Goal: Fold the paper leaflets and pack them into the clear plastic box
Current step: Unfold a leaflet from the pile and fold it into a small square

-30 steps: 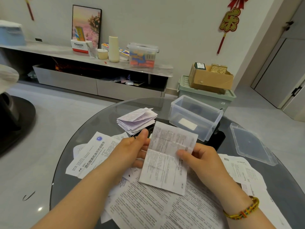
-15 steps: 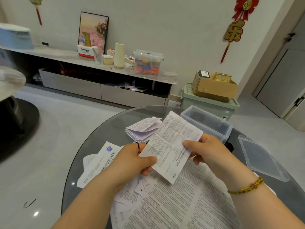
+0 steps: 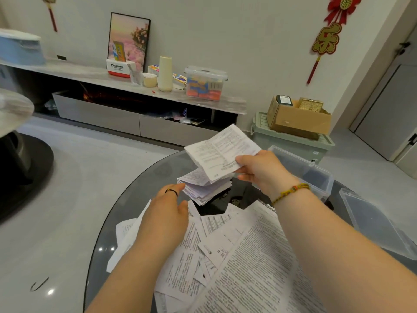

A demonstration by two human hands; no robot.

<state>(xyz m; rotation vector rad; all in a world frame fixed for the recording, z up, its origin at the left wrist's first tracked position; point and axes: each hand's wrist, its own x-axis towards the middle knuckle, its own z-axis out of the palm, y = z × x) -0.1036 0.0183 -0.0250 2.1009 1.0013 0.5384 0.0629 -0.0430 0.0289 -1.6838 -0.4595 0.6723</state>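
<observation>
Care with alignment pays here: your right hand (image 3: pixel 261 170) pinches the folded white printed leaflet (image 3: pixel 221 150) just above the stack of folded leaflets (image 3: pixel 203 190), so steady that stack with your relaxed, empty left hand (image 3: pixel 167 215) and lay it square, beside the clear plastic box (image 3: pixel 316 175)

light: bright, soft, even indoor | glare: small spots on counter (image 3: pixel 106 248) left of left grip (image 3: pixel 165 213) | edges: bowed, slightly blurred

A home living room: a low media console (image 3: pixel 140 123), framed picture (image 3: pixel 128 39) and red festive wall hanging (image 3: pixel 326 39).
</observation>
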